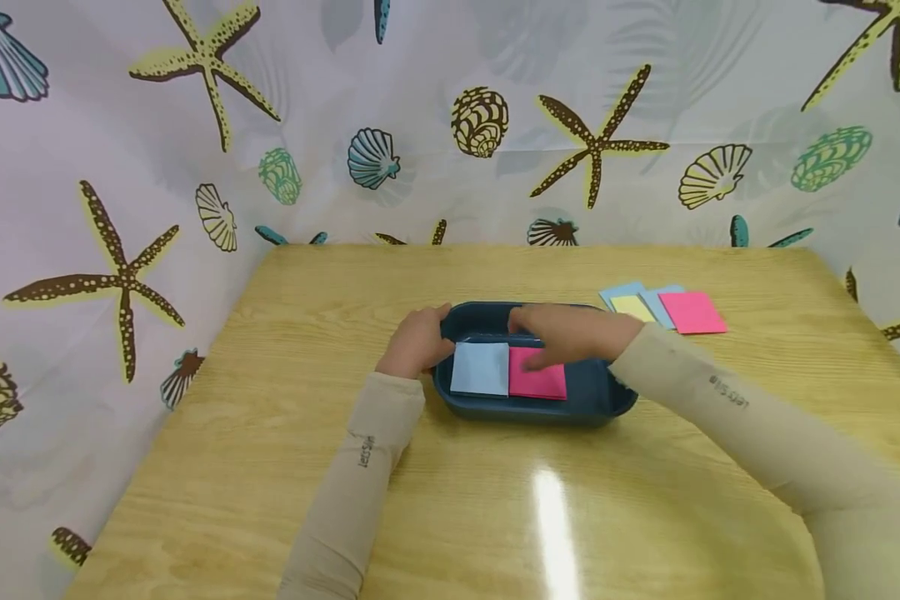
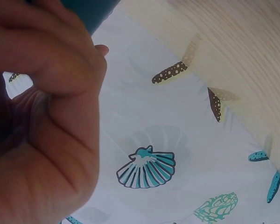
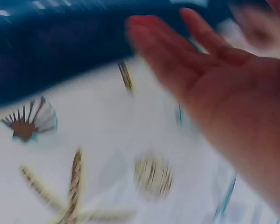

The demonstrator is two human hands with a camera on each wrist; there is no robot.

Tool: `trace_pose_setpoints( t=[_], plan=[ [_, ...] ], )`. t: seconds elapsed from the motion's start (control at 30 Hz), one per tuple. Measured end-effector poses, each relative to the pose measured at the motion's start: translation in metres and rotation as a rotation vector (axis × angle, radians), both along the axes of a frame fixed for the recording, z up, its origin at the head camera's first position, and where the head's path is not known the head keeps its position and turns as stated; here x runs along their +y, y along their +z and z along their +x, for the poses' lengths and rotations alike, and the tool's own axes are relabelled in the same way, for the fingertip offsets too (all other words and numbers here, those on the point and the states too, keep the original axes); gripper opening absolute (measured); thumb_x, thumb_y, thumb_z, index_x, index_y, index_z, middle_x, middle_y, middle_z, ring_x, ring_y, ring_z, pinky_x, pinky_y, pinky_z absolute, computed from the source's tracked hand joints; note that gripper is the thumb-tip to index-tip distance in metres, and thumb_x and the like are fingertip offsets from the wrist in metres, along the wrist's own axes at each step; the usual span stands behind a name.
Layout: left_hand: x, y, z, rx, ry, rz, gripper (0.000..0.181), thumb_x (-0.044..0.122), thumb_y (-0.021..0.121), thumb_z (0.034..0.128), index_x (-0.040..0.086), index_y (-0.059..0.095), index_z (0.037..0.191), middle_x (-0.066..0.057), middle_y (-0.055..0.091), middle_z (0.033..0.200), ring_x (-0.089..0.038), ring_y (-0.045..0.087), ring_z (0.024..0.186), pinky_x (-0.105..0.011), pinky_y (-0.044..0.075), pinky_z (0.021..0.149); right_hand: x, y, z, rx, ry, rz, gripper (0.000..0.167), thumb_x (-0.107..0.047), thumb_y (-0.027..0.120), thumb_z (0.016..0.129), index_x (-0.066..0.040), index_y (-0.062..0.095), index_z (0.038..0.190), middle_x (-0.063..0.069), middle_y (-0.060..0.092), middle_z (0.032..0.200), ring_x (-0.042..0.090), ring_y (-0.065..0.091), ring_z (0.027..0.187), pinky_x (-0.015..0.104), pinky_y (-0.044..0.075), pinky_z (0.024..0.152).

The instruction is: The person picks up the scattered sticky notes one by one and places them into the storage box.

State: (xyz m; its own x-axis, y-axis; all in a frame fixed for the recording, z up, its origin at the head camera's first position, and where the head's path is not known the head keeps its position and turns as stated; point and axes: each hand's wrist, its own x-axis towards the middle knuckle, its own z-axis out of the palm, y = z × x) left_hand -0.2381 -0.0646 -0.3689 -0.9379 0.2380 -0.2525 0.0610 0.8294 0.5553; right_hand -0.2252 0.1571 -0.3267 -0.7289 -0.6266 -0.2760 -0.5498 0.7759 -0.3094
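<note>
A dark blue plastic bin (image 1: 591, 393) with rounded ends stands on the table. Inside it, a light blue sticky note pad (image 1: 480, 369) lies at the left, with a pink sticky note pad (image 1: 543, 385) beside it. My left hand (image 1: 416, 343) grips the bin's left end; the left wrist view shows its fingers curled by the bin's wall (image 2: 94, 13). Over the bin is my right hand (image 1: 573, 332), its fingers extended above the pink pad and nothing held. Blur softens this hand (image 3: 224, 88) in the right wrist view.
Behind the bin on the right lie loose notes: light blue ones (image 1: 621, 291), a yellow one (image 1: 633, 307) and a pink one (image 1: 693, 312). The wooden table (image 1: 330, 300) meets a shell-and-starfish patterned curtain (image 1: 420, 83) at the back and sides.
</note>
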Motion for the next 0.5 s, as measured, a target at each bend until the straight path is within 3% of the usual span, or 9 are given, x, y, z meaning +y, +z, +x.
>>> trace_pose_setpoints(
  t=[0.1,0.17,0.23,0.37,0.5],
  plan=[
    [0.000,-0.002,0.000,0.014,-0.004,-0.015,0.066,0.003,0.060,0.0891,0.012,0.035,0.150,-0.016,0.057,0.130,-0.015,0.049,0.044,-0.023,0.045,0.045,0.032,0.025,-0.007,0.125,-0.026,-0.253,0.043,-0.014,0.067,0.091,0.006,0.052,0.125,0.022,0.057,0.125,0.037,0.055,0.115,0.050,0.044,0.098],
    [-0.001,-0.002,0.000,0.030,-0.002,-0.026,0.066,0.003,0.059,0.0888,0.012,0.036,0.150,-0.016,0.059,0.127,-0.015,0.048,0.043,-0.023,0.043,0.044,0.055,0.034,-0.015,0.201,-0.085,-0.317,0.041,-0.008,0.064,0.091,0.006,0.051,0.128,0.023,0.056,0.126,0.038,0.054,0.116,0.052,0.042,0.099],
    [-0.002,-0.001,0.000,0.041,0.000,-0.029,0.066,0.003,0.059,0.0885,0.011,0.036,0.150,-0.017,0.060,0.126,-0.015,0.048,0.043,-0.023,0.042,0.044,0.077,0.034,-0.023,0.230,-0.153,-0.314,0.043,-0.003,0.063,0.091,0.006,0.049,0.131,0.024,0.055,0.127,0.040,0.052,0.117,0.054,0.041,0.099],
    [-0.001,0.000,-0.001,0.039,-0.004,-0.022,0.066,0.003,0.059,0.0881,0.010,0.036,0.150,-0.016,0.060,0.125,-0.014,0.047,0.044,-0.022,0.041,0.044,0.112,0.007,-0.037,0.134,-0.235,-0.226,0.053,0.003,0.063,0.089,0.009,0.041,0.137,0.030,0.050,0.130,0.045,0.046,0.122,0.058,0.039,0.099],
    [0.002,-0.001,0.000,0.026,-0.022,-0.019,0.066,0.003,0.059,0.0881,0.010,0.036,0.150,-0.017,0.064,0.118,-0.014,0.047,0.043,-0.022,0.042,0.044,0.137,-0.024,-0.041,0.025,-0.268,-0.078,0.066,0.000,0.069,0.085,0.011,0.036,0.140,0.034,0.043,0.136,0.050,0.040,0.125,0.059,0.040,0.097]
  ],
)
